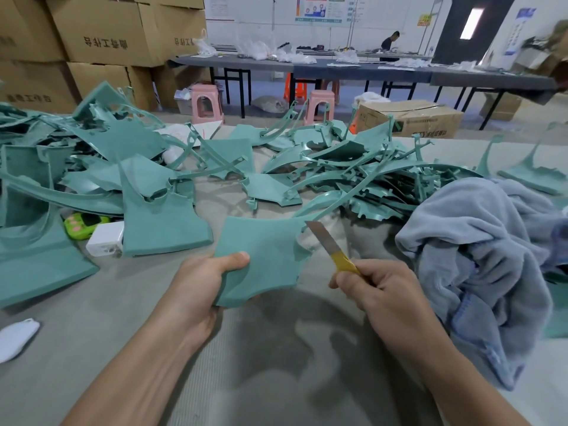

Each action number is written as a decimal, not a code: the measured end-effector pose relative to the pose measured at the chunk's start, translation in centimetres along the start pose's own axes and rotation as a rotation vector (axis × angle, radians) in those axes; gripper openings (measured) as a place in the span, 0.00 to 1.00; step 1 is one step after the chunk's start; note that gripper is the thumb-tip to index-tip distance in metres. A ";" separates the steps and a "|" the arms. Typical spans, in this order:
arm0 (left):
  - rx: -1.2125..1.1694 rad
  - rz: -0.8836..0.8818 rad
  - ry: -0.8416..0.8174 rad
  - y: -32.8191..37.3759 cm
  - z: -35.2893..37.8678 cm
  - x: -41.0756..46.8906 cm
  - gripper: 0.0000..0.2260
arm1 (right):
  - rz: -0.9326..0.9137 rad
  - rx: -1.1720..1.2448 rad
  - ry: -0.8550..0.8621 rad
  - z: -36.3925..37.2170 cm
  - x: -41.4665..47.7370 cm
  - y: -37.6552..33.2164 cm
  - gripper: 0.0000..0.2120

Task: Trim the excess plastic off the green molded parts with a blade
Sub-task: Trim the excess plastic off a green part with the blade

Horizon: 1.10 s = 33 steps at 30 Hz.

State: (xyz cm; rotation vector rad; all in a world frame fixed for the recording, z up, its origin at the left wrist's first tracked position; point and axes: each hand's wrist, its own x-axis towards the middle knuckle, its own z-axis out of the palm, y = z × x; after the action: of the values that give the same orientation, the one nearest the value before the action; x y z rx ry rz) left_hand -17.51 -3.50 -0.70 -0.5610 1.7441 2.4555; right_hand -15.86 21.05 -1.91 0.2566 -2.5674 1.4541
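Currently the left hand (pixel 199 284) grips the green part (pixel 261 259) above the bench (pixel 276 364), thumb pressed on its matte, flat face. The right hand (pixel 378 290) clamps its fingers (pixel 350 279) round the yellow handle of the blade (pixel 322 238), whose flat steel tip sits at the part's ragged upper-right edge. Risk: the thin panel is unsupported and probably flexes, so a slip could carry the blade toward the left thumb. Beyond lie a soft blue-grey towel (pixel 479 241) and heaps of curved green parts (pixel 338 170).
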 end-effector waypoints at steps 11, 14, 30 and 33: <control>-0.074 0.050 0.082 -0.4 0.3 0.2 0.11 | 0.016 0.095 0.098 0.3 -0.8 -0.8 0.19; -0.148 0.046 0.133 -0.5 0.4 0.1 0.11 | -0.082 0.044 -0.038 2.0 -1.9 -1.7 0.23; -0.116 -0.062 0.026 -1.0 1.4 -0.1 0.15 | -0.188 -0.218 -0.134 4.0 -1.3 -1.7 0.11; -0.102 -0.067 0.006 -1.2 1.5 -0.4 0.15 | -0.162 -0.272 -0.058 3.8 -1.0 -1.8 0.13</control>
State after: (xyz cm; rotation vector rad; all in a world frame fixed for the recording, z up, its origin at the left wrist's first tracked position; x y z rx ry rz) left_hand -17.20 -1.60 -1.25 -0.6261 1.5819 2.5101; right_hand -14.76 16.95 -2.58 0.4593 -2.6784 1.0433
